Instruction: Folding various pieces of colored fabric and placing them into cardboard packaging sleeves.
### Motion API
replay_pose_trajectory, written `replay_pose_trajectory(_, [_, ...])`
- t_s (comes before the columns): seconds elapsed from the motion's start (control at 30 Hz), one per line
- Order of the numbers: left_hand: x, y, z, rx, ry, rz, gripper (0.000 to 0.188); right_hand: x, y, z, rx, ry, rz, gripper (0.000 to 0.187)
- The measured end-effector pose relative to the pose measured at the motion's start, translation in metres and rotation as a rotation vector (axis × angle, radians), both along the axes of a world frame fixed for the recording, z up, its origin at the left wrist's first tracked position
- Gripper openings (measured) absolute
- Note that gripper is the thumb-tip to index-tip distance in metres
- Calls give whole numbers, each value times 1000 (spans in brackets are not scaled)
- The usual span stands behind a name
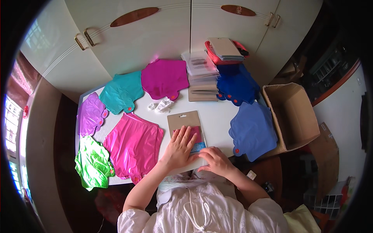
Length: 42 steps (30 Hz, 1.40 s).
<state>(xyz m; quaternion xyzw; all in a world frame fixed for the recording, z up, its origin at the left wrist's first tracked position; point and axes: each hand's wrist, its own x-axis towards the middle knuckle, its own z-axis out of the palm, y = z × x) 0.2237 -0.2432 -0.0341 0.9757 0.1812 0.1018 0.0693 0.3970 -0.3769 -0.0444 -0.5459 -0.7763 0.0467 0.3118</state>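
Observation:
In front of me on the white table lies a flat package (178, 120), a brown card with a hang hole in what looks like a clear sleeve. A pink folded piece and a blue patch show on it. My left hand (180, 148) rests flat across its middle, fingers stretched out. My right hand (216, 160) has its fingers curled at the package's lower right corner, by the table's front edge. Left of the package spreads a pile of shiny pink deflated foil balloons (134, 145). Crumpled white pieces (161, 105) lie just behind the package.
More flat foil balloons ring the table: green (93, 163), purple (91, 114), teal (122, 91), magenta (165, 79), dark blue (239, 83) and light blue (254, 132). A stack of sleeved cards (202, 77), a red basket (225, 60) and an open cardboard box (293, 116) stand behind and right.

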Motion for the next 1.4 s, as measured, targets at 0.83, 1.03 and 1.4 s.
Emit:
replay_pose_trajectory(0.83, [2, -1, 2, 4, 25, 23, 85, 31, 35, 0, -85, 128, 25, 28])
replay_pose_trajectory(1.03, [3, -1, 2, 23, 61, 34, 90, 43, 51, -2, -108, 183, 29, 27])
replay_pose_trajectory(1.4, [2, -3, 2, 0, 30, 53, 92, 30, 71, 5, -1, -168, -91, 30])
